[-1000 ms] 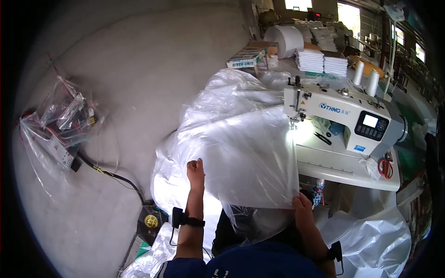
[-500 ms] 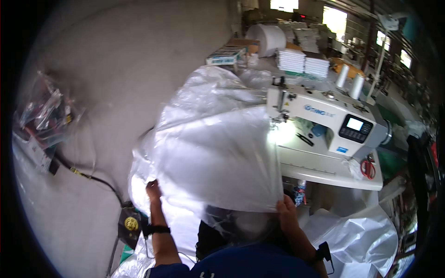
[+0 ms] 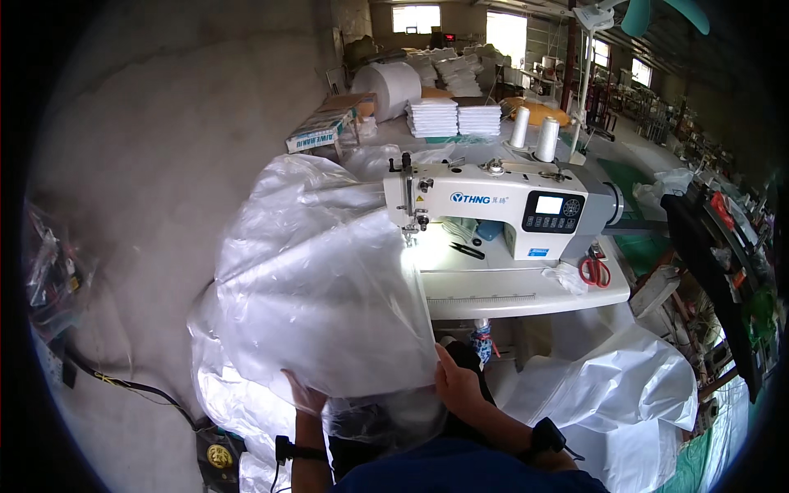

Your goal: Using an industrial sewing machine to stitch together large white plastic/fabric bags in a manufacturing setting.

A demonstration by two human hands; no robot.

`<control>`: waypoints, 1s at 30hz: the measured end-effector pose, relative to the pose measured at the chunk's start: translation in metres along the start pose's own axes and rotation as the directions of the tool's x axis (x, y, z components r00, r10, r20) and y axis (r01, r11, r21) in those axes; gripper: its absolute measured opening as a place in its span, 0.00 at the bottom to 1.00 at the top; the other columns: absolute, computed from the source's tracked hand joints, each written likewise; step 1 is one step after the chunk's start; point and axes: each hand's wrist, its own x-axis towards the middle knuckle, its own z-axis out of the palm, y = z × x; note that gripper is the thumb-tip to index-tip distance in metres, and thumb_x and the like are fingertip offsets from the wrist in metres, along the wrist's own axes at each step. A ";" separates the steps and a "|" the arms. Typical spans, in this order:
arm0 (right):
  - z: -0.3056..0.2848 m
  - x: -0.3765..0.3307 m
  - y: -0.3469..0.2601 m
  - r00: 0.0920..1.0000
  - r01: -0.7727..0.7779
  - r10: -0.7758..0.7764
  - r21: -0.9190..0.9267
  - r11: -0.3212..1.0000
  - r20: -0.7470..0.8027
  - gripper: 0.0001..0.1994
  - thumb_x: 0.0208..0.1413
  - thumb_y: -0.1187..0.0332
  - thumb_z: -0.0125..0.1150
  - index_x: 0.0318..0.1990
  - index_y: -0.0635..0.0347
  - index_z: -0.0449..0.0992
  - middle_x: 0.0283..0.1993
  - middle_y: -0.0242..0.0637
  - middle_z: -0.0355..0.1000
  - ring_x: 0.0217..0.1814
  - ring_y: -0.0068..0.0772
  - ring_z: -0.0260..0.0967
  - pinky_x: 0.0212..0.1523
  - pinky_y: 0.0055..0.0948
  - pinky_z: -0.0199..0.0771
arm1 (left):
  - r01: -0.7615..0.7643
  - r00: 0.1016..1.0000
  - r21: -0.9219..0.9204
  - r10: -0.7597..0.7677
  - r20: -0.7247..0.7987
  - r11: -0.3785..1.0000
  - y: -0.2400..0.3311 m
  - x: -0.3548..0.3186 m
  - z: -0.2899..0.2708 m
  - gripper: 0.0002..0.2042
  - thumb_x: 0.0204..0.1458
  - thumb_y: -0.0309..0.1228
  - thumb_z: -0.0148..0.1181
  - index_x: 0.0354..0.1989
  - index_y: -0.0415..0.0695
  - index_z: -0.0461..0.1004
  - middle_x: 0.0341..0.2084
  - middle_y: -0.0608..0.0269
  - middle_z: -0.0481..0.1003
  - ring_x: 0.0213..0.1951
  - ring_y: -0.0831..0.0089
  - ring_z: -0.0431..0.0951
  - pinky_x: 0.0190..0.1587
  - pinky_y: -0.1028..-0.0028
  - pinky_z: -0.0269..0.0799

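Note:
A large sheet of translucent white plastic film (image 3: pixel 329 304) spreads from the sewing machine (image 3: pixel 485 201) down toward my body. Its right edge runs under the machine's lit needle area. My right hand (image 3: pixel 459 384) pinches the near right corner of this film, just below the table's front edge. My left hand (image 3: pixel 306 394) is at the film's near edge, one digit stretched out to the left. The rest of its fingers lie partly behind the film, so their hold is hard to see. Black thread snips (image 3: pixel 467 250) rest on the machine bed, right of the needle.
Red-handled scissors (image 3: pixel 594 272) lie at the right end of the sewing table (image 3: pixel 493 306). Two white thread cones (image 3: pixel 546 140) stand behind the machine. Stacked white bundles (image 3: pixel 433 118) and a big white roll (image 3: pixel 388 89) are farther back. More white film (image 3: pixel 608 386) hangs at right.
My left hand has left its bunched grip on the film's left side and moved right and nearer to me. The right hand still holds the corner. The view has swung to the right.

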 end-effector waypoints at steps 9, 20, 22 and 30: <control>0.049 0.011 0.002 0.950 0.271 -0.207 -0.291 0.917 0.232 0.27 0.55 0.68 0.56 0.64 0.66 0.63 0.21 0.40 0.73 0.20 0.43 0.73 0.22 0.42 0.70 | -0.008 0.618 -0.694 -0.549 0.562 -0.720 -0.147 0.035 -0.096 0.20 0.61 0.39 0.51 0.55 0.39 0.70 0.50 0.56 0.74 0.51 0.62 0.75 0.53 0.63 0.73; 0.045 0.072 -0.004 0.988 0.138 -0.119 -0.234 0.962 0.094 0.29 0.56 0.67 0.55 0.64 0.71 0.60 0.23 0.43 0.74 0.23 0.44 0.75 0.25 0.43 0.72 | 0.193 0.495 -0.771 -0.619 0.610 -0.607 -0.147 0.109 -0.141 0.27 0.58 0.42 0.58 0.63 0.44 0.63 0.54 0.60 0.72 0.52 0.69 0.72 0.53 0.67 0.69; 0.041 0.086 -0.003 0.989 0.136 -0.119 -0.256 0.957 0.082 0.29 0.55 0.67 0.55 0.63 0.72 0.61 0.22 0.43 0.74 0.24 0.44 0.75 0.25 0.43 0.72 | 0.358 0.432 -0.864 -0.758 0.489 -0.354 -0.152 0.118 -0.112 0.28 0.57 0.37 0.61 0.65 0.43 0.61 0.52 0.60 0.73 0.50 0.71 0.73 0.51 0.70 0.68; 0.041 0.149 -0.002 0.976 0.217 -0.206 -0.422 0.880 0.074 0.21 0.54 0.69 0.54 0.54 0.73 0.69 0.23 0.45 0.76 0.24 0.47 0.76 0.27 0.43 0.75 | 0.492 0.840 -0.513 -0.539 0.068 0.703 -0.195 0.178 0.032 0.21 0.53 0.30 0.55 0.52 0.27 0.68 0.46 0.35 0.74 0.50 0.40 0.73 0.57 0.54 0.67</control>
